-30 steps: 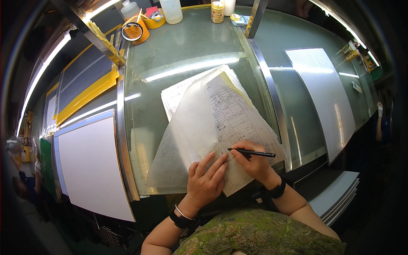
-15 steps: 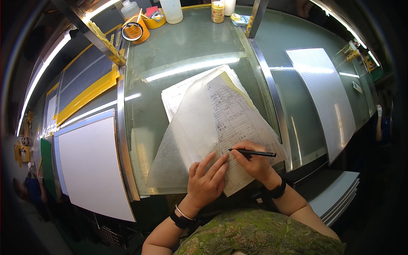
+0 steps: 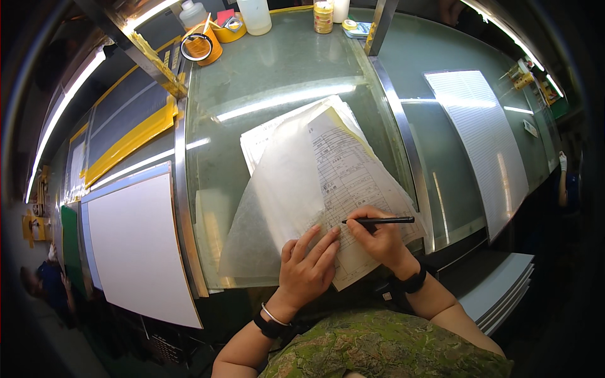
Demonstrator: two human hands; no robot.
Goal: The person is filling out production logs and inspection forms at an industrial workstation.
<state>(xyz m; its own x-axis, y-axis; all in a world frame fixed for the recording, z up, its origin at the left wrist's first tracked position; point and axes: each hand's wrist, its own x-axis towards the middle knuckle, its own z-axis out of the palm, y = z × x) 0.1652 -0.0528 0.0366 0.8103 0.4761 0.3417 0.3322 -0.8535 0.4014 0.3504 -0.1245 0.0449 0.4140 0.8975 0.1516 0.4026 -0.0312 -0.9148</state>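
Observation:
My right hand (image 3: 376,238) is closed round a slim black pen (image 3: 394,220). Its tip is at or just over a printed form (image 3: 362,167) with ruled rows and columns, too small to tell if it touches. My left hand (image 3: 307,264) lies flat, fingers stretched out, on the lower part of the papers. A translucent sheet (image 3: 268,208) is folded back over the left side of the form. More white papers (image 3: 252,140) stick out beneath, at the upper left. The stack lies on a greenish glass-topped table (image 3: 233,79).
Metal bars (image 3: 403,132) run along both sides of the glass. On the left lies a white panel (image 3: 135,246); on the right, a ribbed white sheet (image 3: 482,138). An orange tape roll (image 3: 205,47) and a plastic bottle (image 3: 254,16) stand at the back. Other people work at both far sides.
The pen and my right hand have shifted very slightly to the right, and the pen lies a little flatter. My left hand stays in place on the papers.

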